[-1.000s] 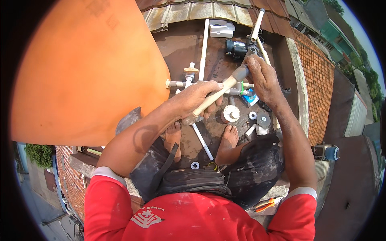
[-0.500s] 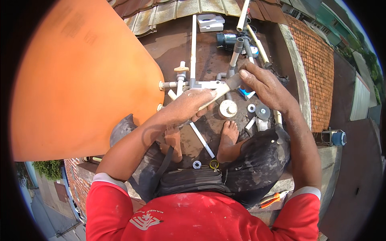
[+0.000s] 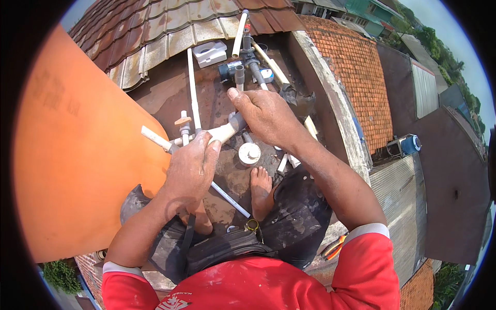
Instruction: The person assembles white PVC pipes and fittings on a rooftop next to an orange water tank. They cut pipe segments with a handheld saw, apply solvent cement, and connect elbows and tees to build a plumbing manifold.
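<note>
A white PVC pipe (image 3: 223, 133) slants up to the right between my hands. My left hand (image 3: 188, 168) is closed around its lower part. My right hand (image 3: 266, 116) wraps over the grey pipe fitting (image 3: 237, 123) at its upper end, its fingers mostly hidden. Left of my left hand, a short white pipe piece (image 3: 155, 137) with a grey end sticks out; whether it joins the held pipe is hidden. Below the pipe, a white round lidded container (image 3: 250, 154) stands by my foot. Behind my left hand is a valve with an orange handle (image 3: 183, 121).
A large orange tank (image 3: 77, 150) fills the left side. Ahead are a water pump (image 3: 230, 71), a white foam block (image 3: 210, 53) and standing pipes. A loose white pipe (image 3: 230, 199) lies between my feet. A low wall (image 3: 336, 108) runs along the right; pliers (image 3: 334, 247) lie near my right sleeve.
The view has swung, so the tank, pump and floor items sit farther left. My hands, still gripping the pipe and fitting, are farther left too, and my right hand lies more over the fitting.
</note>
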A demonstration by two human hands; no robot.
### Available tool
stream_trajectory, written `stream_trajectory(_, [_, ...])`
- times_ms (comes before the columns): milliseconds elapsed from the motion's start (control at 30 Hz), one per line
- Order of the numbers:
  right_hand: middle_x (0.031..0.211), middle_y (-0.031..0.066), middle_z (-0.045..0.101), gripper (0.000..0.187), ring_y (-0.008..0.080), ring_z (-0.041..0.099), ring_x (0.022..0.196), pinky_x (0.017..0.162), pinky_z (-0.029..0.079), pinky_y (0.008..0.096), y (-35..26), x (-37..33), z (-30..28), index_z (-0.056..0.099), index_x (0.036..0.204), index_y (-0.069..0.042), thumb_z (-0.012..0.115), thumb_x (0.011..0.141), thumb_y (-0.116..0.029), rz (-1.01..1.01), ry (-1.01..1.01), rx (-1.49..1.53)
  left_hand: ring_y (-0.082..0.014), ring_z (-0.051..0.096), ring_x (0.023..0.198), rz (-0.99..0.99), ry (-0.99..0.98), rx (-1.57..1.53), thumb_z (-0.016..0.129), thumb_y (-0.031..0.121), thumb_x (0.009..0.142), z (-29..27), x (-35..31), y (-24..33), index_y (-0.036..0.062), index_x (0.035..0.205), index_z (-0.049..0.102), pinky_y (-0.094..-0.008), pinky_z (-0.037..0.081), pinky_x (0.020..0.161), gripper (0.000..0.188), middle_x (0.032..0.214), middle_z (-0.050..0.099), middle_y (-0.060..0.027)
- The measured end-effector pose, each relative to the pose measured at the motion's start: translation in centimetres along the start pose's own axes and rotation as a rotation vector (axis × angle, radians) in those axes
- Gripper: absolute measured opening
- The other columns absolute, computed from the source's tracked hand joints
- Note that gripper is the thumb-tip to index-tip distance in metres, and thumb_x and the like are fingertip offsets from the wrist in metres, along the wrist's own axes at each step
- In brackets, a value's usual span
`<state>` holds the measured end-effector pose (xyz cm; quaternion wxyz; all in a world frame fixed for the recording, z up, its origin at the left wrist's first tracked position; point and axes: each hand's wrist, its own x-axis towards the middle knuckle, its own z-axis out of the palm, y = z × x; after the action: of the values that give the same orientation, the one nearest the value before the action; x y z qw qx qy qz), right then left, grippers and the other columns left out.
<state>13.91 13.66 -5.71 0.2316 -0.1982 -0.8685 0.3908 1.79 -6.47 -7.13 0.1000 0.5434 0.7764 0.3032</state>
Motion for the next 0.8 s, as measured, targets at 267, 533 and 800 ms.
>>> stream_trajectory(267, [0.068, 0.0227, 0.067, 0.063, 0.0491, 0.070, 0.074, 0.072, 0.055, 0.0580, 0.5, -0.3, 1.3, 0.071, 0.083, -0.001, 0.043, 0.115, -0.046, -0.192, 0.145, -0.040, -0.0128, 0.056, 0.073, -0.368, -0.349, -0.709, 0.050, 0.040, 0.115, -0.5, -0.2, -0.8, 0.0000, 0.105, 0.067, -0.0327, 0.045, 0.068, 0.044, 0.079, 0.059, -0.0016])
stream_trajectory(533, [0.078, 0.0223, 0.064, 0.056, 0.0389, 0.070, 0.078, 0.071, 0.052, 0.0505, -2.5, -3.5, -3.2, 0.063, 0.100, 0.000, 0.052, 0.113, -0.053, -0.253, -0.258, -0.118, -0.0206, 0.057, 0.073, -0.123, -0.240, -0.239, 0.059, 0.031, 0.110, -6.7, -0.4, -0.8, -0.0053, 0.105, 0.070, -0.0383, 0.047, 0.070, 0.038, 0.082, 0.061, -0.0126])
stream_trajectory(800, [0.083, 0.0227, 0.071, 0.046, 0.0377, 0.075, 0.082, 0.074, 0.057, 0.0505, -3.9, -9.2, -0.7, 0.059, 0.116, 0.004, 0.058, 0.113, -0.042, 0.004, -0.295, 0.102, -0.0370, 0.058, 0.082, 0.378, -0.074, 0.215, 0.068, 0.023, 0.101, -9.9, 0.3, 1.0, -0.0025, 0.103, 0.072, -0.0506, 0.048, 0.079, 0.026, 0.089, 0.065, -0.0193])
